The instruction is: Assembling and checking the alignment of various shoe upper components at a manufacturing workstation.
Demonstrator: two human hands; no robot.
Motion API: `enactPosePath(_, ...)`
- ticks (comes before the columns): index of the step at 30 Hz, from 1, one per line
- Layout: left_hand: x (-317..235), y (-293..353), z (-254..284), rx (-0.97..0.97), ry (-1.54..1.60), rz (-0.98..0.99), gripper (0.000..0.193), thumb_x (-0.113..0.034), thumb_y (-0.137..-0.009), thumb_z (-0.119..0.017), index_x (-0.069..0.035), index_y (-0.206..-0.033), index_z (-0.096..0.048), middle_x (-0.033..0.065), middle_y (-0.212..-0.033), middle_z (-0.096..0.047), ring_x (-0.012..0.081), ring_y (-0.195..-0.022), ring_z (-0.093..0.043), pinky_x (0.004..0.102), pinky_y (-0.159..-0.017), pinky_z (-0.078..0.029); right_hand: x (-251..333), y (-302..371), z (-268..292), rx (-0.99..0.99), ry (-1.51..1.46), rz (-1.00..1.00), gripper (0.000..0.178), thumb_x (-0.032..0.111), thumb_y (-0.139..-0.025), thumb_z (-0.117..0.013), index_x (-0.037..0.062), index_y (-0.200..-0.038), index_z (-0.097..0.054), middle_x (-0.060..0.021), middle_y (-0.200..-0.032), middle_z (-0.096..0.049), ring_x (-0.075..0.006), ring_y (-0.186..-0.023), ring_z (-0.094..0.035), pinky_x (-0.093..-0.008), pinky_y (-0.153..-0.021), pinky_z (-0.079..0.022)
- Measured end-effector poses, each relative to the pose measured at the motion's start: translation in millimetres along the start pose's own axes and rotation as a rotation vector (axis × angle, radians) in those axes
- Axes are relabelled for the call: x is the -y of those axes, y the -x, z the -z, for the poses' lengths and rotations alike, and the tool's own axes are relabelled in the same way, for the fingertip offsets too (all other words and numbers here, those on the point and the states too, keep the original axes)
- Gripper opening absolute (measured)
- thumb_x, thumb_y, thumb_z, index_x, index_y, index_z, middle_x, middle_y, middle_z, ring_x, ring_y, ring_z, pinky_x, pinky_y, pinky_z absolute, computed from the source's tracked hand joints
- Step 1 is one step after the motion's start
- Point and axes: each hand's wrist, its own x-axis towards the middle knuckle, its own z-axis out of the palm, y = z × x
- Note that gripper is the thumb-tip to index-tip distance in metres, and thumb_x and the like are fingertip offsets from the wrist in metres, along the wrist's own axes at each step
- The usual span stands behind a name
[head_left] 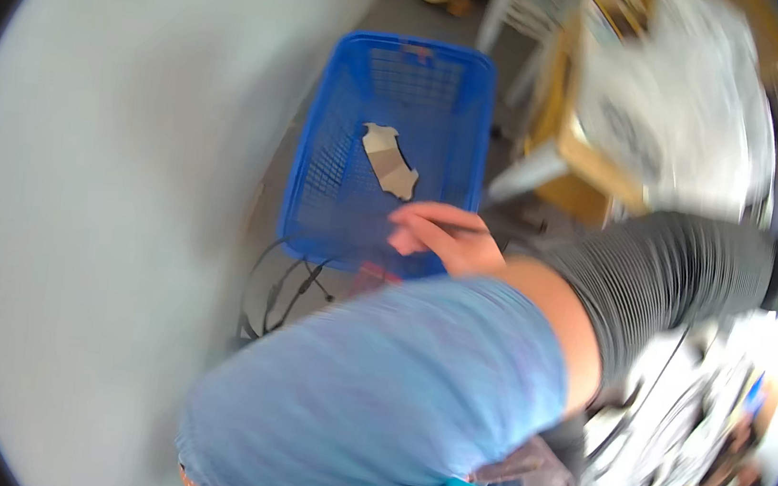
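Over the near end of a blue plastic basket [483, 148], my right hand [447, 240] reaches in from the right, passing beneath my left arm. Its fingers look extended and slightly apart, with nothing plainly held, though motion blurs them. Inside the basket, beyond the fingertips and apart from them, lies a flat beige-and-grey piece [389, 160] with notched, flared ends. My left arm crosses above in a light blue short sleeve [373, 385] and a dark ribbed arm cover [683, 277]. It stretches to the far right, where no left hand can be made out.
A pale wall [105, 211] runs along the left. Black cables [292, 294] lie by the basket's near end. To the right, a wooden-edged stand [599, 171] carries a blurred whitish plastic bag [684, 94]. Blurred clutter fills the lower right.
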Motion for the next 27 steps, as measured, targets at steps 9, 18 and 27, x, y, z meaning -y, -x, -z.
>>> enactPosePath(9,-70,55,-4,-0.273,0.211,0.358,0.021,-0.009,-0.078,-0.064,-0.006,-0.097,-0.072,0.0090,-0.091,-0.071,0.0217,-0.081,-0.066,0.0340,-0.074,-0.052,39,-17,39,-0.274,-0.126,0.335,0.031,0.021,-0.100,-0.050,-0.0065,-0.112,-0.057,-0.0159,-0.106,-0.064,-0.0191,-0.091,-0.064,-0.0280,-0.082,-0.055)
enactPosePath(18,-115,-86,-25,-0.341,0.534,0.119,0.019,-0.010,-0.078,-0.064,-0.007,-0.096,-0.072,0.0080,-0.091,-0.071,0.0212,-0.081,-0.065,0.0338,-0.075,-0.051,133,54,116,-0.156,-0.672,0.906,0.028,0.014,-0.101,-0.046,-0.0064,-0.120,-0.051,-0.0152,-0.112,-0.063,-0.0196,-0.101,-0.064,-0.0256,-0.094,-0.054)
enactPosePath(27,-132,-188,-44,-0.322,0.859,-0.144,0.018,-0.010,-0.079,-0.065,-0.007,-0.095,-0.073,0.0070,-0.091,-0.071,0.0207,-0.082,-0.065,0.0336,-0.075,-0.051,177,219,263,-0.650,-0.908,1.350,0.031,0.005,-0.096,-0.053,0.0001,-0.126,-0.053,-0.0187,-0.124,-0.061,-0.0199,-0.097,-0.068,-0.0186,-0.076,-0.056)
